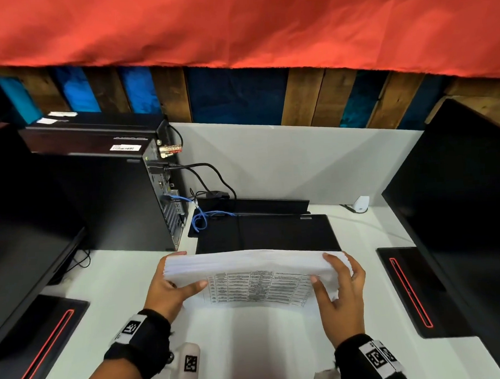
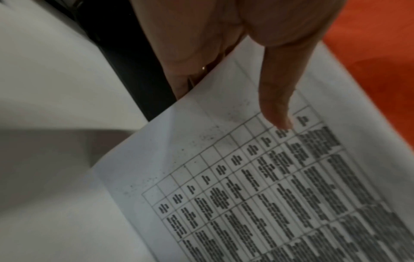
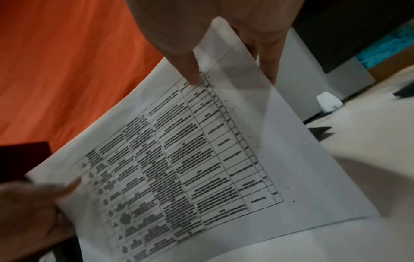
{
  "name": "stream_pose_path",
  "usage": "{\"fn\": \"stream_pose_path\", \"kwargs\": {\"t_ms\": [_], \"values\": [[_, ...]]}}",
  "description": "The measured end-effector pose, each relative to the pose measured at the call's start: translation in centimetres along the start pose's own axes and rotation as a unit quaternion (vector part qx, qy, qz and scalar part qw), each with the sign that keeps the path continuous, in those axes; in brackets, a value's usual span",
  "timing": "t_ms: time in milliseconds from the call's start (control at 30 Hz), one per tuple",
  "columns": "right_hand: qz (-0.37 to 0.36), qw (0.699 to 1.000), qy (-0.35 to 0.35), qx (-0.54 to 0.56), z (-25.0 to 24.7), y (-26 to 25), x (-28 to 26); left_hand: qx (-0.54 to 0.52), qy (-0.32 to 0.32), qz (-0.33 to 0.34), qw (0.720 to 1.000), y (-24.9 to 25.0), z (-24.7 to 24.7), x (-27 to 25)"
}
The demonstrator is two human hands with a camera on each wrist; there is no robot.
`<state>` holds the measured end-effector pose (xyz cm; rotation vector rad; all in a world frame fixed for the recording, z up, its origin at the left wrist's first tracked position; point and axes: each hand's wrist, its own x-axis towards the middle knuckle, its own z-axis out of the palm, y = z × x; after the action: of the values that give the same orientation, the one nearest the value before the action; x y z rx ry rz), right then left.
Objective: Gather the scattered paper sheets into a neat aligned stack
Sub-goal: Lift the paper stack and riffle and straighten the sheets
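Note:
A stack of white paper sheets [image 1: 256,276] stands on its long edge on the white desk [image 1: 109,286], its printed table facing me. My left hand [image 1: 172,286] grips the stack's left end, thumb on the printed face, fingers behind. At the right end, my right hand [image 1: 339,277] grips it the same way. In the left wrist view the thumb [image 2: 277,99] presses the printed sheet [image 2: 257,186]. The right wrist view shows the same sheet [image 3: 190,159], with the right thumb [image 3: 190,70] on it and the left hand [image 3: 33,203] at the far end.
A closed black laptop [image 1: 267,234] lies just behind the stack. A black computer tower [image 1: 113,193] with cables stands at the back left. Dark monitors flank the desk, left [image 1: 21,215] and right [image 1: 461,201]. A small white device [image 1: 362,204] sits at the back right.

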<state>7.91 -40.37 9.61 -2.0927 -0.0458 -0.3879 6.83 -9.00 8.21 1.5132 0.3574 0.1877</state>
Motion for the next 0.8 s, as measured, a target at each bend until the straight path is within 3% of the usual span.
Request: {"fn": "stream_pose_path", "kwargs": {"t_ms": [100,200,333,400,500,600,800], "values": [[-0.032,0.999,-0.014,-0.005,-0.1,-0.1,0.0,0.015,-0.013,-0.028,0.999,-1.1,-0.5,0.4],[-0.001,1.000,-0.011,0.012,-0.1,0.0,0.2,0.016,-0.012,-0.016,1.000,-1.0,-0.4,0.4],[-0.022,0.999,-0.019,0.033,-0.2,0.2,0.0,-0.005,-0.005,-0.009,1.000,-1.2,-0.2,0.4],[0.026,0.996,0.004,0.084,-0.1,0.5,0.3,0.004,-0.004,-0.021,1.000,-1.2,-0.1,0.4],[0.145,0.964,0.001,0.224,0.0,1.2,1.0,0.002,0.000,-0.021,1.000,-1.1,0.2,0.2],[0.198,0.954,-0.010,0.226,0.2,1.9,2.0,-0.021,0.035,-0.019,0.999,-1.3,0.5,0.4],[0.145,0.947,0.046,0.282,-0.1,0.3,2.7,-0.032,0.046,0.027,0.998,0.2,1.1,0.1]]}}
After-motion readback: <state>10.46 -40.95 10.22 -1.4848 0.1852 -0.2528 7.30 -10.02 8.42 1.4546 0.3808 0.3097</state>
